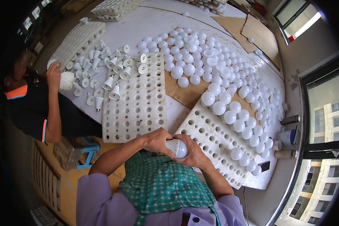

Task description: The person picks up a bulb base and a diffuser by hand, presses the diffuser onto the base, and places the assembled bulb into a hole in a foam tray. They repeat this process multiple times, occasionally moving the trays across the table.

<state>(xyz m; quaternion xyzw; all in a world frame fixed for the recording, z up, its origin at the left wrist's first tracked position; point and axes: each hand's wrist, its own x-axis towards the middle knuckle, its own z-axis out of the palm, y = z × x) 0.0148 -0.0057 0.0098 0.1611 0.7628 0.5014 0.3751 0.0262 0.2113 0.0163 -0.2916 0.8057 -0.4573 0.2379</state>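
A white LED light bulb is held in front of my apron between both hands, its round dome facing right. My left hand wraps its fingers round the base side of the bulb. On the dome side, my right hand is closed round it. Just beyond my left hand lies a white foam tray with rows of holes; bulb bases lie at its far end. Beside my right hand, a second foam tray bears white domes along its right side.
Many loose domes cover cardboard on the table. A co-worker at the left holds a white bundle. Stacked trays stand near that person. A phone-like dark object and cylindrical containers are at the right edge.
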